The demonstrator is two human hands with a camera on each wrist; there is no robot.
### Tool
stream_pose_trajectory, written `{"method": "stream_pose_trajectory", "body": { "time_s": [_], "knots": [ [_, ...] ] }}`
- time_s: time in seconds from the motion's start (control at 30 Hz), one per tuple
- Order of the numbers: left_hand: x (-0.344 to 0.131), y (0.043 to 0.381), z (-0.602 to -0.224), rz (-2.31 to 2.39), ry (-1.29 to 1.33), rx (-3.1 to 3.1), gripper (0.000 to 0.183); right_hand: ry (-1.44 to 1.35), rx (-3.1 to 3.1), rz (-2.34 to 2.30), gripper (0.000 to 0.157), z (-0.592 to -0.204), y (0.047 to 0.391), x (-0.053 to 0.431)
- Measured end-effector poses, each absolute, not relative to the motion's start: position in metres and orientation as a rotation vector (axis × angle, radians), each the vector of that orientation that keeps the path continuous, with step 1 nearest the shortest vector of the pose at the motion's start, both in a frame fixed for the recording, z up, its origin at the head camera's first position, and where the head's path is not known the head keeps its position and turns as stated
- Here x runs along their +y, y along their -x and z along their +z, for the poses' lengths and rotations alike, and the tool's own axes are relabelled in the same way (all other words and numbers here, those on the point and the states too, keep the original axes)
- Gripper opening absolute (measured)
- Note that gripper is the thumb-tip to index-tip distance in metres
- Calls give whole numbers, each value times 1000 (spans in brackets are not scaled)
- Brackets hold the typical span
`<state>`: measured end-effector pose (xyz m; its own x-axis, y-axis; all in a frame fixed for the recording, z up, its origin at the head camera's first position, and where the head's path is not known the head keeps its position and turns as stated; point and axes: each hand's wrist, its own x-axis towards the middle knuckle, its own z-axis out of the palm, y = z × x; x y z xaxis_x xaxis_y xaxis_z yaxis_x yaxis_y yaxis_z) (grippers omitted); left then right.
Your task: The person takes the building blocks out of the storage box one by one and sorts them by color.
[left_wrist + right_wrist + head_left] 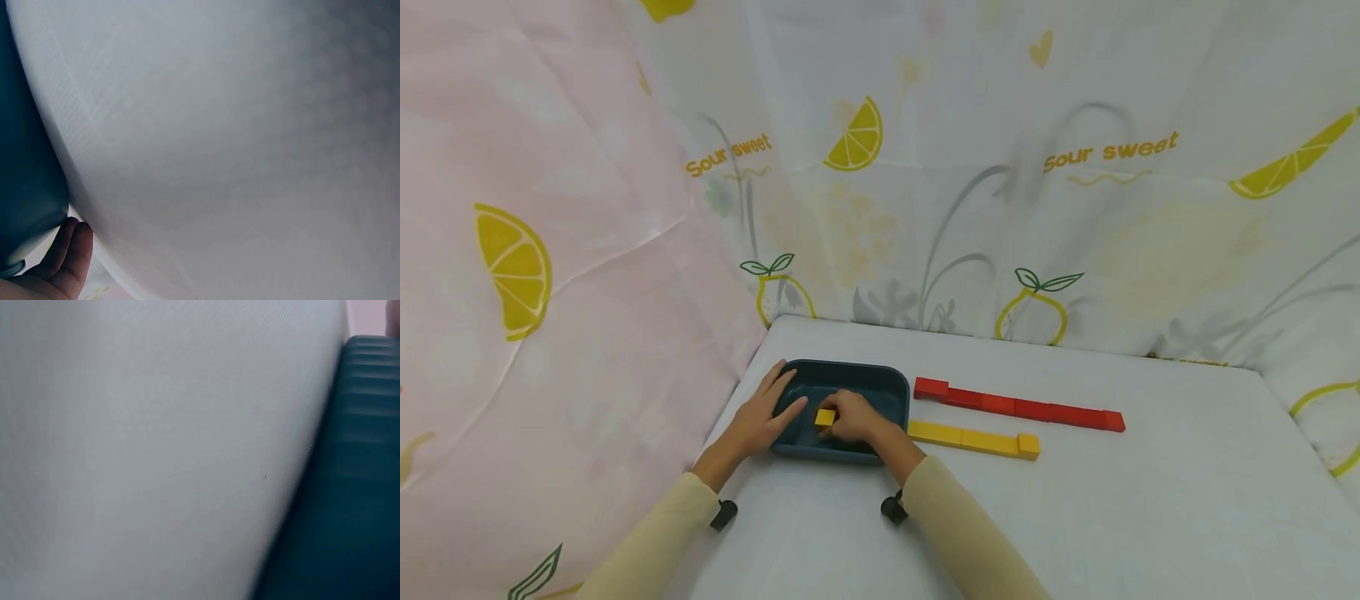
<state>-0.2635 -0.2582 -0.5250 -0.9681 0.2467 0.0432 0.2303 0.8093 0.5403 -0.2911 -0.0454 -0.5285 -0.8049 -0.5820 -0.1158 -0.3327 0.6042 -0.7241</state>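
A dark blue-green rectangular tray (850,367) stands on the white table. My left hand (758,419) rests at its left end, fingers fairly straight along the rim and thumb reaching over the inside. The left wrist view shows fingertips (76,256) of that hand against the tray's outer side. Inside the tray, my right hand (853,418) pinches a small yellow block (825,418). Part of that block and some right fingers are hidden. The right wrist view has the tray's outer wall (350,487), but not the grip.
Right of the tray, a row of red blocks (1033,410) runs across the table, with a raised block at its left end. Nearer me lies a row of yellow blocks (981,440) ending in a raised block. Lemon-printed cloth (925,208) hangs behind and left.
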Motion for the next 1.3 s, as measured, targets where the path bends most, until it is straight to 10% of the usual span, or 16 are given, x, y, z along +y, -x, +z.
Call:
{"method": "stream_pose_trajectory", "body": {
  "time_s": [1.3],
  "knots": [
    [-258, 263, -528, 864, -377, 2979, 78, 677, 2599, -1133, 35, -532, 287, -48]
  ]
}}
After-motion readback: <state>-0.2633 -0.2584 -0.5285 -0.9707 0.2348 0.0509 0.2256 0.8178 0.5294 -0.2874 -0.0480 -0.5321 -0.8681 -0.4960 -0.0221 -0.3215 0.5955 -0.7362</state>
